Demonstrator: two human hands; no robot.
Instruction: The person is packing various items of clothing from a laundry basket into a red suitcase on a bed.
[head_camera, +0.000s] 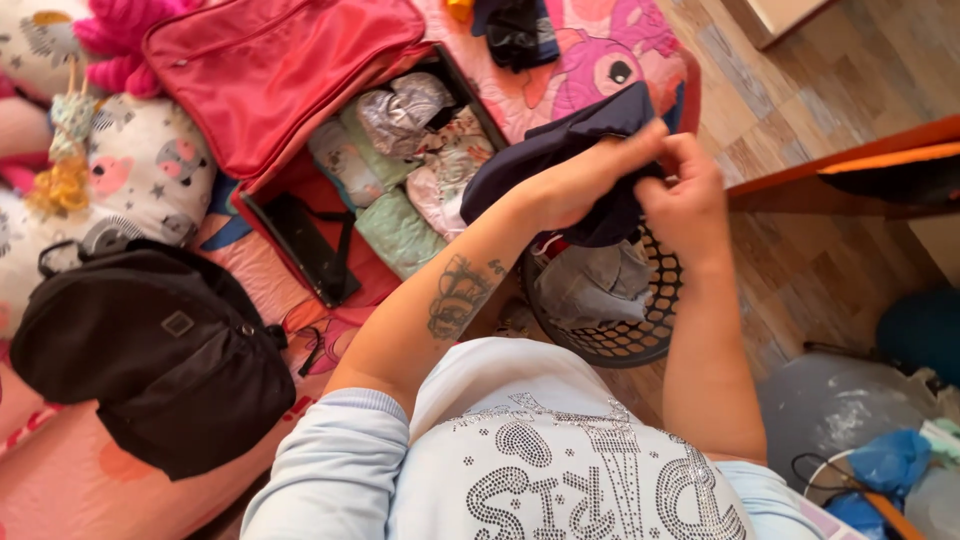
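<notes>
Both hands pinch a dark navy cloth garment (590, 165) above a black plastic mesh laundry basket (640, 335): left hand (575, 180) grip closed on its fabric, right hand (685, 195) grip closed on the bunched edge. An open red fabric suitcase (280, 70) with folded clothes lies on the bed just beside, a black backpack (150, 350) nearby.

Both hands, left (575, 185) & right (690, 200), grip a navy garment (560, 150) above a black laundry basket (640, 335), beside open red suitcase (300, 90) w/ folded clothes (400, 170).
</notes>
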